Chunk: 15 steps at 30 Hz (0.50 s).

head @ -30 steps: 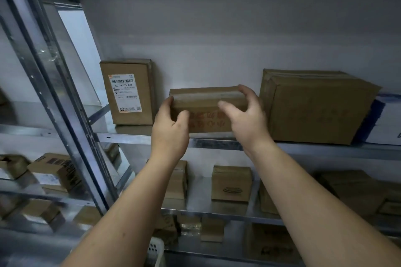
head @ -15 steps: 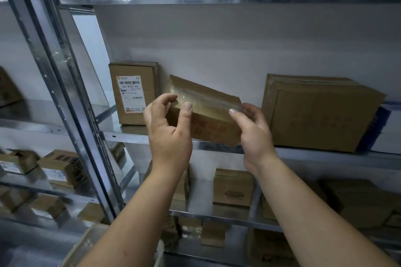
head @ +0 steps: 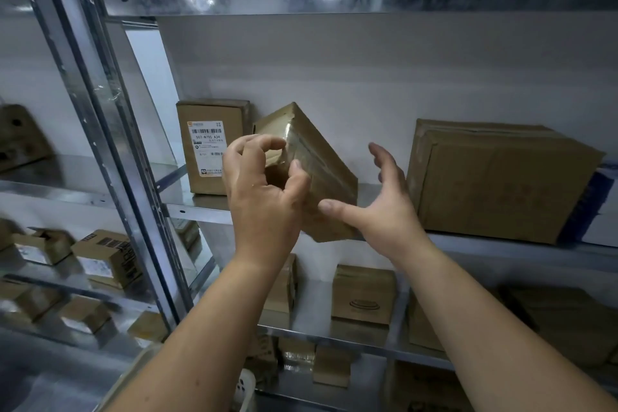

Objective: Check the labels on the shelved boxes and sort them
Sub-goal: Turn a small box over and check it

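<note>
A small taped cardboard box [head: 317, 164] is tilted steeply in the air in front of the metal shelf [head: 200, 211], one corner pointing up. My left hand [head: 264, 197] grips its left end, fingers curled over the top and thumb on the taped face. My right hand [head: 381, 211] is spread beside the box's lower right corner, thumb touching the lower edge and fingers straight and apart from the box. No label shows on the faces turned to me. A labelled box [head: 210, 147] stands upright on the shelf just to the left.
A larger brown box [head: 495, 181] sits on the same shelf to the right, with a white and blue box [head: 602, 207] beyond it. Several small boxes fill the lower shelves. A steel upright [head: 100, 130] runs on the left. A white basket [head: 244, 388] shows below.
The box came off the shelf and has been turned from flat to steeply tilted. My right hand let go of its right end and opened; my left hand kept its grip.
</note>
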{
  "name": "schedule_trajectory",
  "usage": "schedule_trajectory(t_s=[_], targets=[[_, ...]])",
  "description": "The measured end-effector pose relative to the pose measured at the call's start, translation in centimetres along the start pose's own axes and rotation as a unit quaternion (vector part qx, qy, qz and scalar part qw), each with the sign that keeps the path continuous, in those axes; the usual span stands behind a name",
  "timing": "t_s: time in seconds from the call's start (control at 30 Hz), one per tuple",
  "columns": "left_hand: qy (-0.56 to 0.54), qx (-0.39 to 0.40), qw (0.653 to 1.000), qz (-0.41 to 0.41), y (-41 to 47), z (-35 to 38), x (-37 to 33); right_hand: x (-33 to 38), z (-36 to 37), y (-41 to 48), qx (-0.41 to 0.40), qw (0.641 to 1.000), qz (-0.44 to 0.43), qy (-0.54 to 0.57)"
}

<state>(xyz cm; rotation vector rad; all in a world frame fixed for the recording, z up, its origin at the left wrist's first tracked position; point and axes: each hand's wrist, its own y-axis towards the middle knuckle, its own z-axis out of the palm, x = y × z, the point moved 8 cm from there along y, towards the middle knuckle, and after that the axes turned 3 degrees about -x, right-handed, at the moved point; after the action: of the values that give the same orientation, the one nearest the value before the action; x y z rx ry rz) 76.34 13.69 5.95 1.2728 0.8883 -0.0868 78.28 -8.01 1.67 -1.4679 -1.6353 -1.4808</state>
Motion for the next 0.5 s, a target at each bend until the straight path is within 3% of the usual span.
schedule_trajectory(t_s=[0.13, 0.3, 0.5], targets=[[0.027, 0.027, 0.999, 0.026, 0.3, 0.6, -0.2, 3.6, 1.1, 0.8, 0.079, 0.991, -0.066, -0.088], [0.038, 0.047, 0.997, 0.052, 0.2, 1.1, -1.3, 5.0, 2.3, 1.7, 0.141, 0.984, -0.091, -0.065], [0.032, 0.066, 0.997, 0.032, 0.3, 1.0, -1.5, 4.4, 2.6, 2.0, 0.112, 0.989, -0.095, -0.025]])
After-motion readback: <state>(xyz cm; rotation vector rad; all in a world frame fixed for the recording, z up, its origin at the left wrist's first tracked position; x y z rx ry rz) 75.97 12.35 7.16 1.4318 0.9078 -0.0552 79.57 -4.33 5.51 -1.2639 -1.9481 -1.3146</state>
